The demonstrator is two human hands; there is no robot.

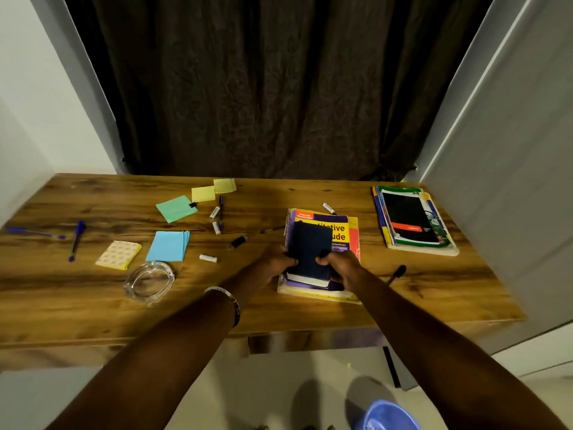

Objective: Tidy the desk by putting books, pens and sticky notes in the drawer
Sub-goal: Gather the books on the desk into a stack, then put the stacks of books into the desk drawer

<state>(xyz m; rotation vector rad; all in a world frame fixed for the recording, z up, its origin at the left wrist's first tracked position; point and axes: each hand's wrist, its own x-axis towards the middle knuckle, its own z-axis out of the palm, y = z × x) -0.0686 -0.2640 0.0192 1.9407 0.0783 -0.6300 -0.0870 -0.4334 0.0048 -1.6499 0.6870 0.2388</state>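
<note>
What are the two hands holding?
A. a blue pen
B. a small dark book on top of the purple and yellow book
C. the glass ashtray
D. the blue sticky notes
B: the left hand and right hand grip the small dark book from either side, above the purple and yellow book.
</note>
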